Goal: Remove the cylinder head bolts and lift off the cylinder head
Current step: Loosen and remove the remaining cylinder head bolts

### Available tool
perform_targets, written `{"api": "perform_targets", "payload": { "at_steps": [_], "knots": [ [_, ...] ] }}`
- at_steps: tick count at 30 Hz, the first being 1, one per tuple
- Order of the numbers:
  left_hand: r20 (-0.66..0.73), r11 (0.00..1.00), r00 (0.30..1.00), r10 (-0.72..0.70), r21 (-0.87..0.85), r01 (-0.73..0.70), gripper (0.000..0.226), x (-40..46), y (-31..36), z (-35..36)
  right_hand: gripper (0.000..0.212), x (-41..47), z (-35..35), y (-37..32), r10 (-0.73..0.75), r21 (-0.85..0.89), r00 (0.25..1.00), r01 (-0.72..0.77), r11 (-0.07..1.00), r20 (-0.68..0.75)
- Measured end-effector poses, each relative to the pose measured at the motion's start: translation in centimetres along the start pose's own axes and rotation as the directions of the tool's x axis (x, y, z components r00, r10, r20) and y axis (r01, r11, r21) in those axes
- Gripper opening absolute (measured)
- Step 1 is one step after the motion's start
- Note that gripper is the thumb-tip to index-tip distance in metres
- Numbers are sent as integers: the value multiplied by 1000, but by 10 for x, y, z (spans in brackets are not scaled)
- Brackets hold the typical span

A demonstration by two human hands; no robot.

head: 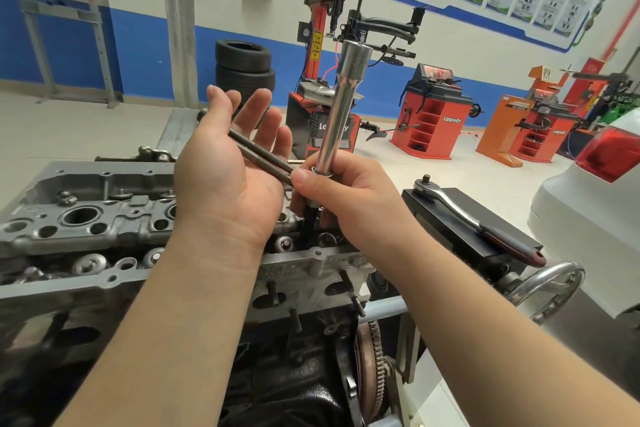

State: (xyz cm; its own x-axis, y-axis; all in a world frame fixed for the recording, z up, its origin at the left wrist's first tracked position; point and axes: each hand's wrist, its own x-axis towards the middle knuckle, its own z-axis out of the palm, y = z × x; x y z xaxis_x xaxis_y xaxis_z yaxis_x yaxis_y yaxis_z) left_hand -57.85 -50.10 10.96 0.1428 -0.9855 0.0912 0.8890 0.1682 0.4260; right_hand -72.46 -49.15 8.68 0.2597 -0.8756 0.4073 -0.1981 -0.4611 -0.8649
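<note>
Steel bolts lie across the open left hand.
Right hand grips the upright socket, nearer the cylinder head.

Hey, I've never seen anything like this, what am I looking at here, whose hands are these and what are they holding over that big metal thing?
This is one picture from a camera worn on a person's head, looking forward and down at their own two bare hands in a car workshop. No robot is involved.

The big grey metal block below is an engine with its cylinder head exposed, full of round holes.

The left hand is open, palm up, with two long dark bolts lying across it. The right hand grips a long shiny socket tool, held upright, with a dark shaft below it, probably another bolt coming out.

To the right, a ratchet wrench lies on a black box. In the background stand stacked tyres and red workshop machines.
</note>
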Motion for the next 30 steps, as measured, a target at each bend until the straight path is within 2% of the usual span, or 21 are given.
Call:
{"api": "perform_targets", "payload": {
  "at_steps": [4,8,11,13,16,18,20,22,25,26,29,30],
  "knots": [
    [24,999,999,32,-5,-32,26,-2,1,3,18,1,-5,-1,44,-27,996,-42,999,73],
    [135,985,988,73,145,-93,25,-5,2,3,18,4,-8,0,76,-15,989,-75,997,130],
    [245,964,969,37,246,-99,24,-7,2,2,16,4,-8,2,65,12,988,-68,998,142],
    [295,972,955,-11,226,-59,27,-9,2,2,14,5,-8,2,69,35,986,-75,997,150],
    [291,979,957,-15,200,-46,26,-9,3,3,13,6,-9,5,63,45,989,-70,997,137],
    [280,952,959,42,280,-124,27,-10,3,2,13,5,-7,7,57,36,992,-62,997,112],
    [322,849,936,142,446,-282,31,-13,3,2,15,5,-5,7,57,9,994,-59,998,98],
    [449,650,868,213,598,-469,30,-18,0,4,14,3,-5,8,42,-52,995,-37,998,93],
    [587,385,768,254,667,-638,7,-21,-5,6,15,1,-5,7,3,-100,996,6,995,85],
    [604,322,752,264,680,-659,9,-21,-6,6,16,1,-5,8,-2,-122,997,12,992,82],
    [626,262,745,231,697,-667,12,-17,-6,5,4,-2,-9,3,-29,-232,994,53,971,105],
    [638,238,739,215,700,-674,11,-16,-6,5,12,-3,-15,1,-31,-237,991,62,970,131]
  ]
}}
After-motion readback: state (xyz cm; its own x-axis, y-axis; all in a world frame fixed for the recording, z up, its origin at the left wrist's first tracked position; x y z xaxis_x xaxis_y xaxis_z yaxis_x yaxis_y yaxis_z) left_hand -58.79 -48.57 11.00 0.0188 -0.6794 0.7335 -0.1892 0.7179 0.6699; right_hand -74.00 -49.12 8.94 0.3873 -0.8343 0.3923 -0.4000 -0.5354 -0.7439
